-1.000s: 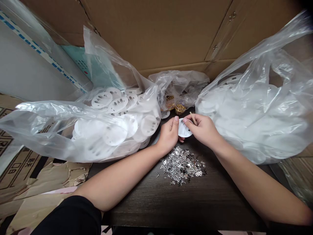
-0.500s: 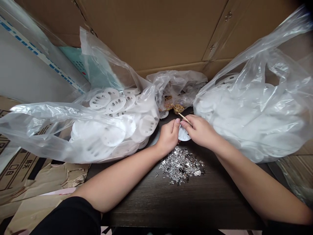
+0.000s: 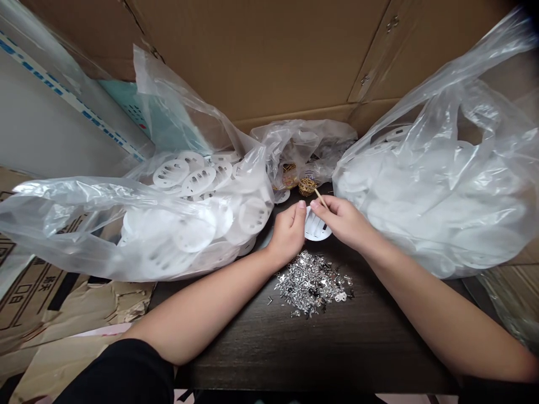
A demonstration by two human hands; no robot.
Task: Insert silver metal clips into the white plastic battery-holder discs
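A white round slotted disc (image 3: 316, 229) is gripped at its left edge by my left hand (image 3: 289, 229), thumb on top. My right hand (image 3: 344, 220) is closed around a thin wooden stick (image 3: 320, 197), whose light end points up and to the left. The fingers of that hand lie over the disc's upper right part and hide some of it. Just below the disc, a heap of small shiny metal pieces (image 3: 309, 285) is spread on the dark table (image 3: 320, 348). Behind the hands sits a cluster of gold-coloured metal bits (image 3: 307, 186).
Clear plastic bags full of white discs stand left (image 3: 193, 230) and right (image 3: 433, 207). A smaller crumpled bag (image 3: 311, 134) lies between them. Cardboard (image 3: 269, 56) rises behind, and flattened cardboard (image 3: 96, 314) lies at the lower left.
The stick has turned more upright and its tip has shifted right. My right hand has changed its hold slightly, and more of the disc shows. My left hand has barely moved.
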